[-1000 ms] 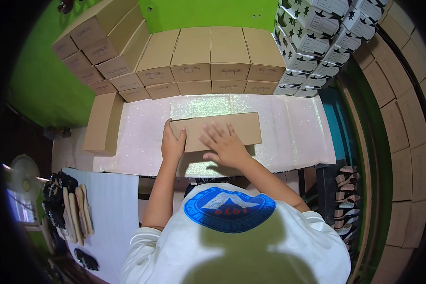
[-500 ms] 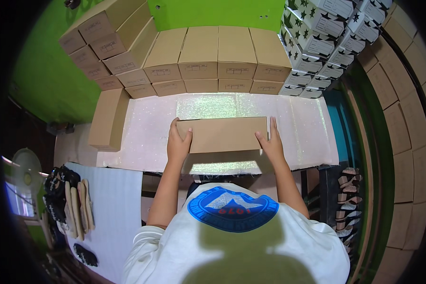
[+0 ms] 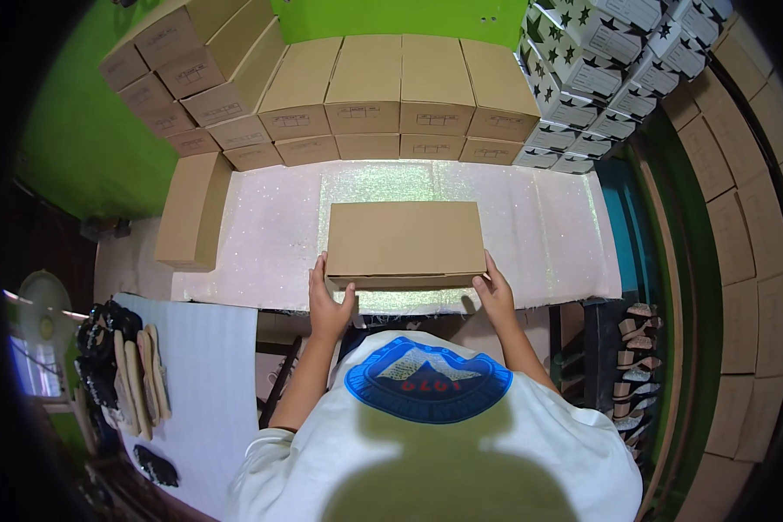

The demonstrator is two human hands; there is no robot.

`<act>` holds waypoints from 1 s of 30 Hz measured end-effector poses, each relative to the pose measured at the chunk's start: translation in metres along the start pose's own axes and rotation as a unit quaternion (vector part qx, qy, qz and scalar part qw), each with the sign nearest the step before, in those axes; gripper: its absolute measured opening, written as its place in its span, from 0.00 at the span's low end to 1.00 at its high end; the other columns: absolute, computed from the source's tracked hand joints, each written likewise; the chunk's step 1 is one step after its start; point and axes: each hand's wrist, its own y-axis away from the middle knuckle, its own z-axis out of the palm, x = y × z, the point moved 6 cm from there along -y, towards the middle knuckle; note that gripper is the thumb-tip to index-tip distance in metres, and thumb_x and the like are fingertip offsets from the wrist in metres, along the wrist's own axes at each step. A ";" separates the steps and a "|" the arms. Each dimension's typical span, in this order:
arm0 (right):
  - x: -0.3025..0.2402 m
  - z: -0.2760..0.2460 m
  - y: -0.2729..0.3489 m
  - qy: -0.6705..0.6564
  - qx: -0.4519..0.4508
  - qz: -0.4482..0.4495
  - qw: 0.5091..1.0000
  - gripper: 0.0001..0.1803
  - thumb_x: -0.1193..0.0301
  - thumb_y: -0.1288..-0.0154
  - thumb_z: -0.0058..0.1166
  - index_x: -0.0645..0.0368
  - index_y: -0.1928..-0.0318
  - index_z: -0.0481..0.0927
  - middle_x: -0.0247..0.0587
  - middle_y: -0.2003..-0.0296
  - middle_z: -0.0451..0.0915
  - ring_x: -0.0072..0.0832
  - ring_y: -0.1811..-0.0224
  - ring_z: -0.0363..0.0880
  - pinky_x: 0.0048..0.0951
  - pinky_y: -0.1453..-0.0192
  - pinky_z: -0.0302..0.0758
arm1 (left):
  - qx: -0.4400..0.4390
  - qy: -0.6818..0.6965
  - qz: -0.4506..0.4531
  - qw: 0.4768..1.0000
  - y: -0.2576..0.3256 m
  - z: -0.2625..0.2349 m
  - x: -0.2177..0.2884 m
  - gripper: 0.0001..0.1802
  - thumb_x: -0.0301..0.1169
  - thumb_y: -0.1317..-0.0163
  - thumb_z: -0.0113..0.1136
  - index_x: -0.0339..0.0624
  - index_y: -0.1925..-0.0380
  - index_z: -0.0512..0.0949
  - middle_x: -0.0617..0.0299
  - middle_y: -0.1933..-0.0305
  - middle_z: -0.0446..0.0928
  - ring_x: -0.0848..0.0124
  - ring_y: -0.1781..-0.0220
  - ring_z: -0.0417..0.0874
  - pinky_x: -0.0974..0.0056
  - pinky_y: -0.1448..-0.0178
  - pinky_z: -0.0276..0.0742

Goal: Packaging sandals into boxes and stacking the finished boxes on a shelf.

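Observation:
A plain brown cardboard box [image 3: 406, 239] lies lengthwise before me, its broad top facing up and a narrow strip of its near side showing. My left hand [image 3: 329, 304] grips the near left corner, with the thumb in front and the fingers along the end. At the near right corner, my right hand [image 3: 494, 294] holds the box the same way. Below it spreads a shimmering pale table cover [image 3: 270, 230]. Whether the box touches the cover or is held just above it, I cannot tell.
Brown boxes [image 3: 370, 78] are stacked along the back, and white star-patterned boxes [image 3: 574, 83] at back right. One brown box [image 3: 190, 209] stands at left. A side table [image 3: 209, 374] holds black sparkly items [image 3: 104, 339] and pale sole-shaped pieces [image 3: 139, 383]. Shoes [image 3: 637, 370] line the right.
The box has turned so its broad top faces up instead of a narrower face. Both hands have slid toward me, from its ends to its near corners.

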 end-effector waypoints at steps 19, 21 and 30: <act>-0.063 0.030 -0.094 0.384 0.045 -0.149 0.910 0.34 0.58 0.35 0.43 0.59 0.34 0.50 0.55 0.34 0.49 0.51 0.35 0.52 0.41 0.32 0.49 | -0.053 -0.176 0.062 0.981 -0.107 0.040 0.018 0.51 0.43 0.48 0.59 0.36 0.34 0.39 0.41 0.31 0.42 0.50 0.29 0.45 0.46 0.31 0.44; -0.043 0.036 -0.093 0.499 -0.016 -0.041 0.865 0.36 0.56 0.39 0.47 0.55 0.34 0.51 0.51 0.33 0.48 0.51 0.35 0.52 0.44 0.33 0.51 | -0.128 -0.266 0.042 0.955 -0.105 0.052 0.010 0.48 0.45 0.47 0.58 0.36 0.35 0.43 0.44 0.31 0.44 0.52 0.29 0.46 0.45 0.32 0.44; -0.046 0.038 -0.093 0.534 0.011 -0.047 0.844 0.37 0.63 0.49 0.58 0.51 0.37 0.58 0.46 0.36 0.55 0.45 0.44 0.65 0.46 0.41 0.61 | -0.162 -0.384 0.046 0.908 -0.101 0.059 0.013 0.44 0.44 0.52 0.62 0.41 0.38 0.55 0.52 0.34 0.55 0.58 0.31 0.51 0.46 0.34 0.53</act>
